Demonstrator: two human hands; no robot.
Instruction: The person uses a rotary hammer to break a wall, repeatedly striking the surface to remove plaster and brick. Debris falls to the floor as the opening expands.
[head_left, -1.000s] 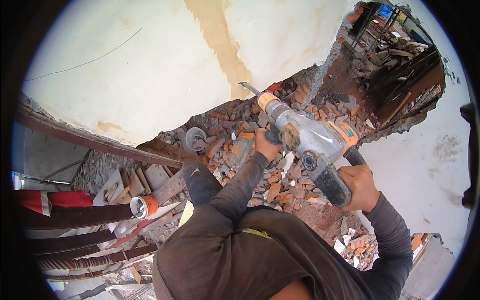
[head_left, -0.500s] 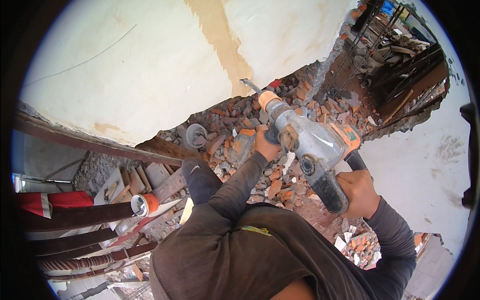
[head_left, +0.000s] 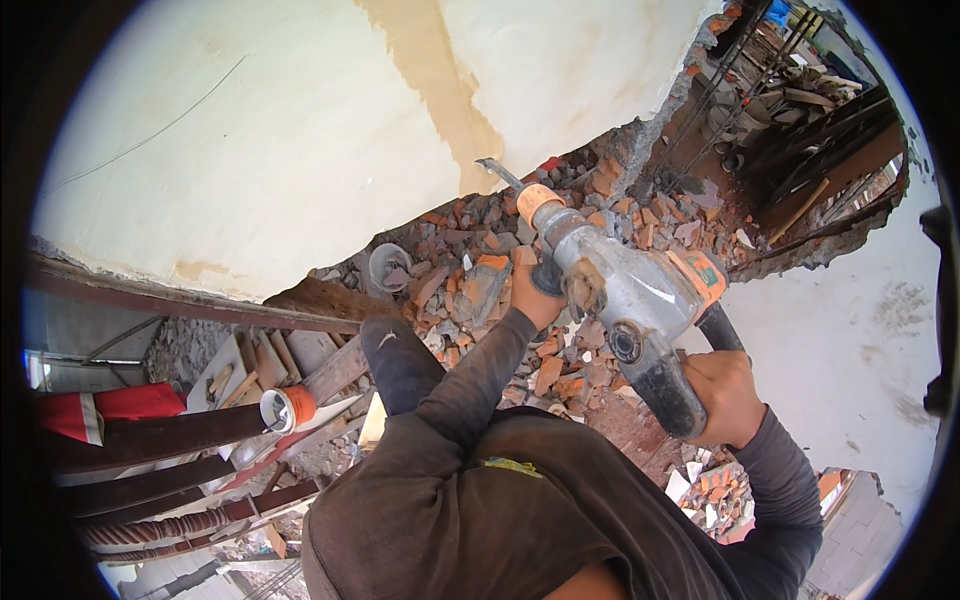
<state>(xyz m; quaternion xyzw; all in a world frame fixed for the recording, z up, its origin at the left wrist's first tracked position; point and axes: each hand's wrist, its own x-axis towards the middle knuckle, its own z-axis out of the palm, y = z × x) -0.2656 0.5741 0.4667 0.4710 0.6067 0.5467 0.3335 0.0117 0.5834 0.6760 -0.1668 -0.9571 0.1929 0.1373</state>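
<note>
A grey and orange demolition hammer [head_left: 625, 275] spans the middle of the view, held in both my hands. My right hand [head_left: 722, 397] is wrapped round its rear handle. Closer to the front collar, my left hand [head_left: 533, 292] grips the side handle, whose far part is hidden by the tool's body. The steel chisel [head_left: 498, 171] points up and left, its tip at the broken lower edge of the white plastered wall [head_left: 300, 130]. Whether the tip touches the wall, I cannot tell. A brownish bare stripe [head_left: 430, 75] runs down the plaster to that spot.
Broken bricks and rubble [head_left: 550, 375] cover the ground beneath the tool. A whitish bucket [head_left: 389, 267] lies among them. At left are an orange and white pail [head_left: 288, 409], dark beams [head_left: 150, 438] and a red cloth [head_left: 140, 402]. Another white wall [head_left: 830, 340] with a jagged edge stands at right.
The hammer's rear end and my right hand have shifted slightly right and down. The chisel tip stays at nearly the same place by the wall edge. Both hands keep their grip.
</note>
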